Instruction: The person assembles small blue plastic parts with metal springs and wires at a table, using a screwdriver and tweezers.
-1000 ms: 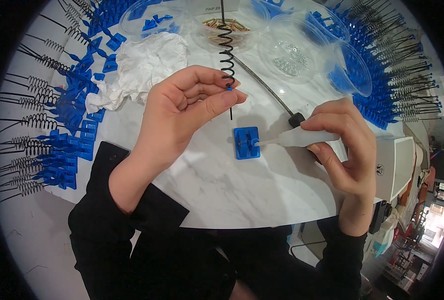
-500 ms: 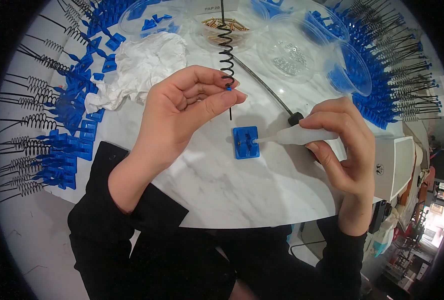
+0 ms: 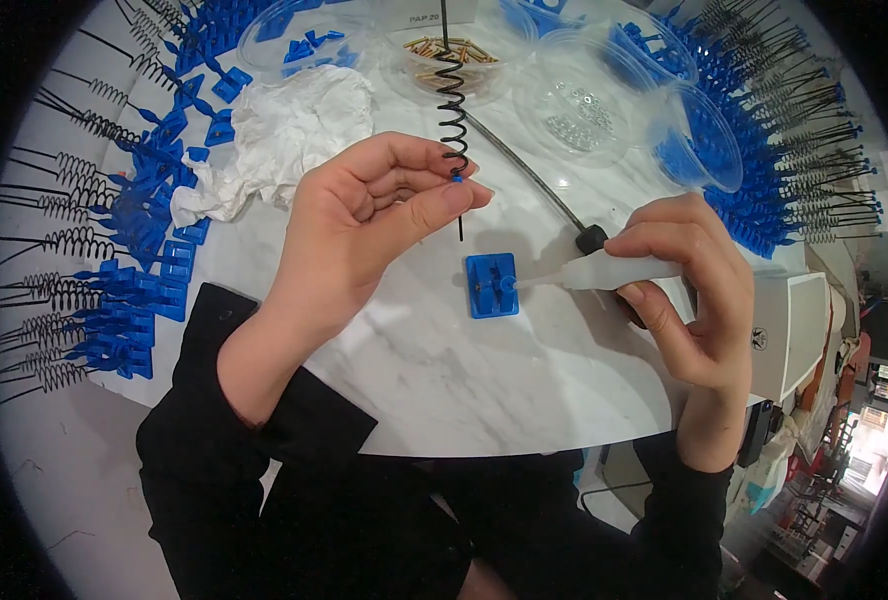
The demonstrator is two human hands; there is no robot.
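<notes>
Two hands: both of yours are at work over the white marbled desk (image 3: 444, 380), and every place below is told from the blue plate (image 3: 492, 285) lying flat near its middle.
Left hand: your left hand (image 3: 364, 225) hovers up and to the left of the blue plate, thumb and fingers pinched narrow on a black coil spring (image 3: 453, 105).
Spring: it stands nearly upright above the blue plate, a small blue bead at its lower coils by your thumb tip, its straight wire tail pointing down and ending just short of the plate's upper left corner.
Right hand: your right hand (image 3: 689, 290) sits to the right of the blue plate, fingers wrapped around a translucent squeeze bottle (image 3: 614, 272).
Bottle: its thin nozzle points left and its tip meets the plate's right side.
Black rod: a long dark tool (image 3: 524, 170) lies slanted on the desk above and right of the plate, its knob end just above the bottle.
White cloth: a crumpled tissue (image 3: 284, 130) lies well to the upper left of the plate, behind your left hand.
Tubs: clear tubs sit far above the plate, one with brass pins (image 3: 464, 50), one with small clear beads (image 3: 579, 105), others with blue parts.
Rim: finished blue pieces with springs (image 3: 114, 250) fan out along both sides of the desk.
</notes>
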